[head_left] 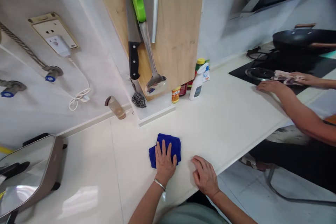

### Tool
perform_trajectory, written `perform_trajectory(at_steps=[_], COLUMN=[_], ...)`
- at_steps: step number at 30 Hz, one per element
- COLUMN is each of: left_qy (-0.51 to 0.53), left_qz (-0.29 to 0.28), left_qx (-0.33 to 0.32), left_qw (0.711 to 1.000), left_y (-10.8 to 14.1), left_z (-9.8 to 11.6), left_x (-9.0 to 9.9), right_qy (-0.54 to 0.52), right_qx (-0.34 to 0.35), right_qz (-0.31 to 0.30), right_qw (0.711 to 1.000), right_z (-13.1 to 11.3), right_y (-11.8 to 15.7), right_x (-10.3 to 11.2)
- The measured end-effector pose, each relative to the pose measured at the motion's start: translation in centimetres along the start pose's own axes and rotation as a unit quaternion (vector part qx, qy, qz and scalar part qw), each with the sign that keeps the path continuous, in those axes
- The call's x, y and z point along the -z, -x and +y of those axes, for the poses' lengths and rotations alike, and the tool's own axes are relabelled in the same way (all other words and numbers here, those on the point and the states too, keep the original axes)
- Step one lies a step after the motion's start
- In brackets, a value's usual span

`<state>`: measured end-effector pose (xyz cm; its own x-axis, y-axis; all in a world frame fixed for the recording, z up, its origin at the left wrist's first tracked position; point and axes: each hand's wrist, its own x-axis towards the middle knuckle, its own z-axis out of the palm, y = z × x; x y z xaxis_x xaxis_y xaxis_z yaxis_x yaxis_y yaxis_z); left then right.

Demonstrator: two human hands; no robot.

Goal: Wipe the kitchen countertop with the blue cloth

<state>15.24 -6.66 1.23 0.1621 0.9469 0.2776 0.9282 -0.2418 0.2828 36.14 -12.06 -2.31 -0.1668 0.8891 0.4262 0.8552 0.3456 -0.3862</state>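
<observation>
My left hand [165, 162] lies flat with fingers spread on a folded dark blue cloth [176, 142], pressing it against the white countertop [136, 168]. A silver bangle [159, 184] circles the left wrist. To the right of the cloth, my right hand [205, 175] rests near the counter's front edge. Its fingers are loosely bent, with a gap between them and the thumb, and it holds nothing. The cloth's lower middle is hidden under my left hand.
A white spray bottle [197, 85] and several jars stand by the wall below a wooden cutting board [178, 28]. A ladle [149, 52] and knives hang before it. Left are a pepper mill-like bottle [117, 107] and an electric pan [44, 175]. Another person's hands hold a cloth [287, 77] at the cooktop [241, 71].
</observation>
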Motion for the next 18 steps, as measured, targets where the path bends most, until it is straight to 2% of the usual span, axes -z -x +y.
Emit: perform_trajectory(at_steps=[6, 10, 14, 16, 18], left_qy=[0.043, 0.056, 0.143, 0.211, 0.252], left_qz=[-0.019, 0.015, 0.02, 0.02, 0.031], left_qx=[-0.001, -0.022, -0.075, -0.074, -0.052], left_qw=[0.999, 0.998, 0.987, 0.975, 0.966], left_y=[-2.8, -3.1, -1.1, 1.3, 4.9], left_z=[3.9, 5.1, 3.6, 1.8, -0.4], left_x=[-2.6, -2.7, -0.4, 1.3, 2.9], right_qy=[-0.013, -0.06, -0.08, -0.07, -0.047], right_qx=[-0.014, -0.02, 0.003, 0.034, 0.06], right_qz=[-0.02, 0.021, 0.066, 0.045, 0.007], right_qw=[1.0, 0.998, 0.995, 0.996, 0.997], right_z=[-0.3, 0.1, 0.0, -0.7, -1.8], right_y=[-0.5, -0.6, -2.3, -4.1, -6.3], right_x=[0.2, 0.4, 1.1, 1.1, 0.5])
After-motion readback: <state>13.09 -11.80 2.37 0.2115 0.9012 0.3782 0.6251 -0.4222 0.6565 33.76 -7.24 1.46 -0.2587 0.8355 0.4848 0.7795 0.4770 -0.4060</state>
